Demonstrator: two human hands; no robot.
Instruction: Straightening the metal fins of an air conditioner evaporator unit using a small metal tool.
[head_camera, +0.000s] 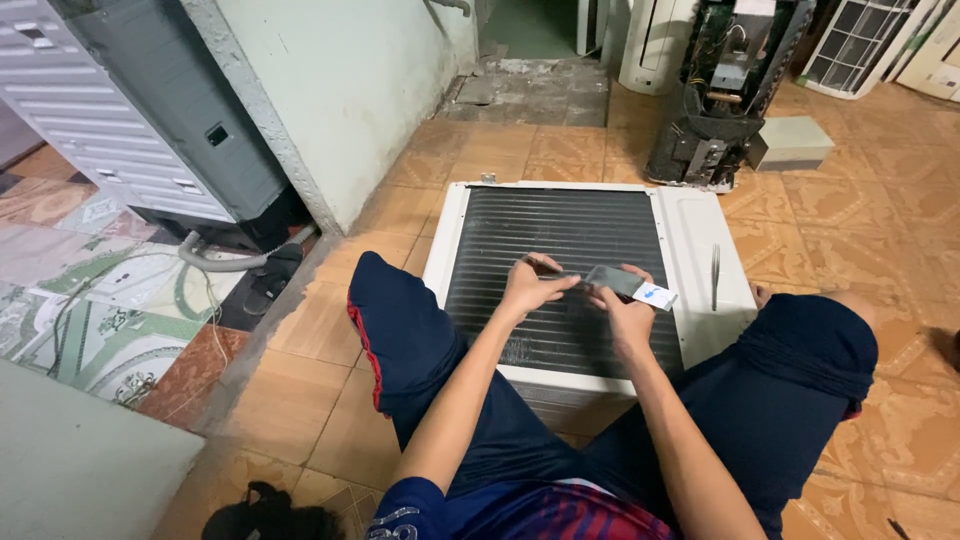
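Two hands meet over a small grey card (622, 284) with a white end, held above the dark fins of an air-conditioner unit (690, 225) lying flat on the floor. The left hand (533, 287) pinches the card's left end between thumb and fingers. The right hand (626, 310) closes on it from beneath, near the middle, so the white end sticks out to the right. The person sits on the tiled floor (860, 220) with the unit between their knees. A thin metal tool (715, 275) lies on the unit's white panel, right of the hands. Farther off stands a stripped machine (715, 110), with a pale box (792, 142) beside it. At far left is a grey hose (215, 260).
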